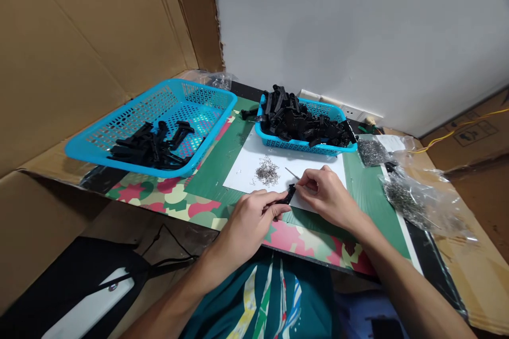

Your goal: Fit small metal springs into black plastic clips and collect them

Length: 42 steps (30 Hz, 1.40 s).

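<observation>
My left hand (254, 220) is closed around a small black plastic part (291, 194), gripping it between thumb and fingers near the table's front edge. At the part's right end, my right hand (324, 193) is pinched, with a thin metal tool (291, 172) sticking out to the upper left. The tool's other end is hidden by the fingers. A pile of tiny bent metal wire pieces (268, 171) lies on a white sheet (244, 167) just beyond my hands.
Behind the sheet, a blue basket (306, 145) is heaped with black parts. To the left, a larger blue basket (191, 167) holds more of them. Plastic bags of small metal pieces (405, 201) lie on the right. Cardboard (99, 21) stands at the left and a wall (326, 21) behind.
</observation>
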Available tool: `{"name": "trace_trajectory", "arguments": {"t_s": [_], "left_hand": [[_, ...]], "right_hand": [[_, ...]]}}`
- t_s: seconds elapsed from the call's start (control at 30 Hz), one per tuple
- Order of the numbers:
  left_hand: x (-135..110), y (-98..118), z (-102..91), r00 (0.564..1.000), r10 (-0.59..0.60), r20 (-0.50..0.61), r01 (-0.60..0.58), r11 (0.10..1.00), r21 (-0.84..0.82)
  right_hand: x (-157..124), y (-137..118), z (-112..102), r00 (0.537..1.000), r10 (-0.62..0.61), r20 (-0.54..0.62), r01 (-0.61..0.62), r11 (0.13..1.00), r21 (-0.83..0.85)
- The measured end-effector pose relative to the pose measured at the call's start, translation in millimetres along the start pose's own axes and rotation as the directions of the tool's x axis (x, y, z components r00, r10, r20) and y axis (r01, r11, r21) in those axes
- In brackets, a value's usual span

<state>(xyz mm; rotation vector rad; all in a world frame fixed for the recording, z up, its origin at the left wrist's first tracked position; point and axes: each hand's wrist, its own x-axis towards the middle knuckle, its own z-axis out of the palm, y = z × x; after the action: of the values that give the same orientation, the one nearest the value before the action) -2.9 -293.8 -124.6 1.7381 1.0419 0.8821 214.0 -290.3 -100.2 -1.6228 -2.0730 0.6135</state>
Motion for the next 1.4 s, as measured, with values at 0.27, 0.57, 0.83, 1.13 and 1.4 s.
{"name": "trace_trajectory", "arguments": {"t_s": [0.27, 0.57, 0.83, 1.13, 1.4], "left_hand": [[1, 2, -1.5, 0.999, 0.054, 0.0, -0.054, 0.996, 0.077], [1, 2, -1.8, 0.999, 0.035, 0.027, -0.037, 0.996, 0.076], [1, 4, -3.0, 1.0, 0.014, 0.005, -0.014, 0.999, 0.034], [1, -6, -1.6, 0.998, 0.067, 0.016, -0.068, 0.995, 0.072], [-1, -4, -3.3, 0.996, 0.094, 0.007, -0.094, 0.988, 0.124]], "right_hand": [[1, -2, 1, 1.0, 0.016, 0.002, -0.016, 1.0, 0.001], [4, -3, 1, 1.0, 0.008, 0.023, -0.009, 0.998, 0.055], [6, 0, -15, 0.998, -0.011, 0.055, 0.008, 0.999, 0.042], [16, 6, -2, 0.998, 0.043, -0.036, -0.05, 0.975, -0.215], [11, 7, -3, 0.984, 0.022, -0.177, -0.009, 0.997, 0.077]]}}
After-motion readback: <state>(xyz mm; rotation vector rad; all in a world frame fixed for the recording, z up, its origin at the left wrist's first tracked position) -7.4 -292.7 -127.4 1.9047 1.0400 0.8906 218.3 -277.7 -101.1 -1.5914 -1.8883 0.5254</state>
